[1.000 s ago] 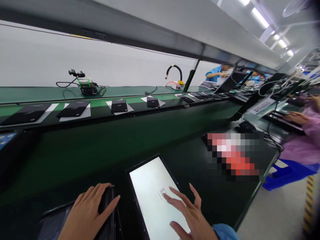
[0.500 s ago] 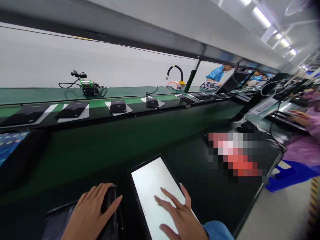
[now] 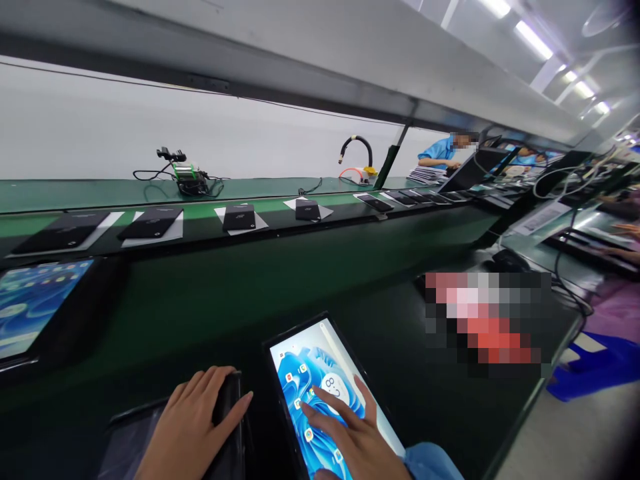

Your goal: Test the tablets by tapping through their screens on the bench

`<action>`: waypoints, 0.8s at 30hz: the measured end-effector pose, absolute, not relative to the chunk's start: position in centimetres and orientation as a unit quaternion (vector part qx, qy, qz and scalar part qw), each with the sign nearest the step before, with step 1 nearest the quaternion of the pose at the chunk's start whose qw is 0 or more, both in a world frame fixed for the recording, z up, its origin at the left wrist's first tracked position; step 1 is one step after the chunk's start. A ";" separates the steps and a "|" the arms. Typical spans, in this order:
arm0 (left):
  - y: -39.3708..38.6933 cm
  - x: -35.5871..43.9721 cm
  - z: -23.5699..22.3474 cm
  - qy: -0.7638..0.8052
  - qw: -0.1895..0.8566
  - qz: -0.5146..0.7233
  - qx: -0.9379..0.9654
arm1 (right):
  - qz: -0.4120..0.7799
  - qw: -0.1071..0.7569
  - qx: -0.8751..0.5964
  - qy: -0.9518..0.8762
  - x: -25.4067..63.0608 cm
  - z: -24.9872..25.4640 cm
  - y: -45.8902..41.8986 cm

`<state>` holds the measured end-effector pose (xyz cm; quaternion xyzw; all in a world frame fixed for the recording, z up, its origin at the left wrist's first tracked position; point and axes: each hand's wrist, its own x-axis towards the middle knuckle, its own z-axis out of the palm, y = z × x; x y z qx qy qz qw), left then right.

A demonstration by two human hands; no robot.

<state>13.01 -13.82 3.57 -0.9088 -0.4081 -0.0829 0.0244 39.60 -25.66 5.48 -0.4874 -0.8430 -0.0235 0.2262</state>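
A tablet (image 3: pixel 300 363) lies face up on the dark green bench in front of me, its screen showing a blue home screen with icons. My right hand (image 3: pixel 350 433) rests on the screen with fingers spread, the index fingertip touching the glass. My left hand (image 3: pixel 193 427) lies to the left, fingers curled over the edge of a black object (image 3: pixel 227 400) that stands on a dark tray (image 3: pixel 125 443).
A second lit tablet (image 3: pixel 35 303) leans at the far left. Several black devices on white sheets (image 3: pixel 150 223) sit along the green conveyor belt behind. A cabled tool (image 3: pixel 187 177) stands on the far ledge. Other workers (image 3: pixel 440 152) sit at the right, with monitors and cables.
The tablet's screen went from white to a blue home screen. My right hand slid slightly left and down on the glass. The view shifted a little to the left.
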 end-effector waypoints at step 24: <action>-14.6 15.8 6.8 -0.560 -0.227 -0.105 -0.790 | -0.147 0.230 -0.423 -0.864 40.0 4.9 -17.4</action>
